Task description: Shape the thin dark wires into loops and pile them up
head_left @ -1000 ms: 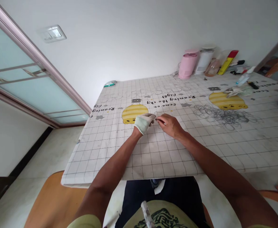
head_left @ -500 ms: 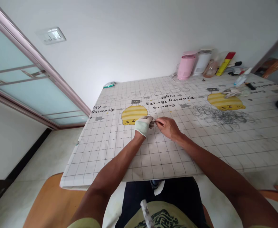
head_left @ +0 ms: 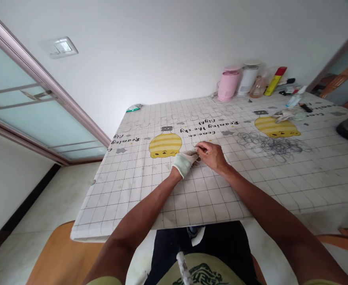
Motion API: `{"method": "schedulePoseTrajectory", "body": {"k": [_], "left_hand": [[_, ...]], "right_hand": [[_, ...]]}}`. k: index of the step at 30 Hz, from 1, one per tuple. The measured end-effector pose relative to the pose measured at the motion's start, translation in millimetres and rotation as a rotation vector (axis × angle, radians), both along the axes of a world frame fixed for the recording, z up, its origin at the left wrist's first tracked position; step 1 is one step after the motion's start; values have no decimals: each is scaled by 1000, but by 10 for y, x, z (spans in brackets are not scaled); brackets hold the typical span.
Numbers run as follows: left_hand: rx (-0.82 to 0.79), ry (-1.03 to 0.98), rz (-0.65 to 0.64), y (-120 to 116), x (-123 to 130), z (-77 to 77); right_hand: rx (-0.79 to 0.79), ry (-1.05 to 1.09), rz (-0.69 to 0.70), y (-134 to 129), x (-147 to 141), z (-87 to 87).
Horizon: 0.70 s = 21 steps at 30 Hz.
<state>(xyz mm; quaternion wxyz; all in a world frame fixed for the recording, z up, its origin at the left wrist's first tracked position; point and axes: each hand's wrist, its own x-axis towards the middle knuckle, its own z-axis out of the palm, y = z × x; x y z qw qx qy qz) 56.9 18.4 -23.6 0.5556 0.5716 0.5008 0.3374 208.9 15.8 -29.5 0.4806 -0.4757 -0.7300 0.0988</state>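
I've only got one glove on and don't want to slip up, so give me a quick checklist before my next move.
1. Left hand covered by a pale-green and white fabric glove: ok.
2. Right hand covered: not ok, it is bare.
3. Anything held between the hands: cannot tell, too small and partly hidden.
4. Loose tangle of thin grey wire-like strands clear of both hands: ok, it lies apart to the right.
5. Clear plastic spray bottle with a white top out of the way: ok, beyond the tangle.
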Motion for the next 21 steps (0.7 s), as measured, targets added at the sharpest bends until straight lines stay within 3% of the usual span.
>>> {"method": "schedulePoseTrajectory", "body": {"k": [11,21], "left_hand": [[-124,-320,178,152,-199,15],[-96,-273,220,96,-154,46]], "right_hand": [[96,-84,-1,58,161,-49],[161,-242,-19,55,211,-56]]}}
